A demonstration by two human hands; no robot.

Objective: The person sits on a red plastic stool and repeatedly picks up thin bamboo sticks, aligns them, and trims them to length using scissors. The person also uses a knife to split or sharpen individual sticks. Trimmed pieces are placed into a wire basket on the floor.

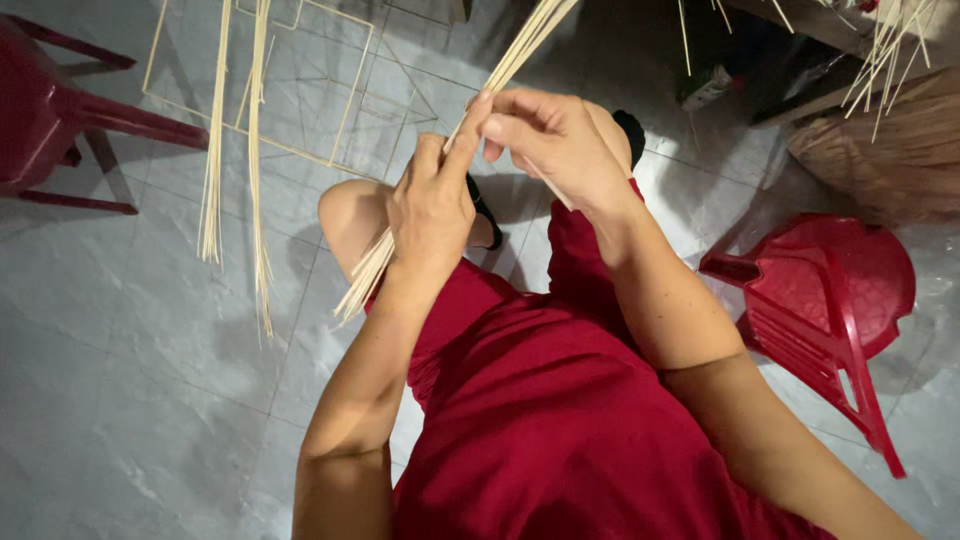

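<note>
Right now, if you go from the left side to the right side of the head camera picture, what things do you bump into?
Red chair → loose hanging sticks → left hand gripping a stick bundle → right hand pinching the sticks → tipped red stool.

Free room and obstacles about the hands. Bare grey tiled floor (120, 400) lies open from 7 to 9 o'clock. At 10 o'clock stands a dark red plastic chair (50, 110); at 11 o'clock pale split-bamboo strips (212, 150) hang across a thin square bamboo frame (350, 110) on the floor. At 4 o'clock an overturned red plastic stool (830, 300) blocks the way; at 2 o'clock, a brown woven basket (880, 150) under loose strips.
</note>
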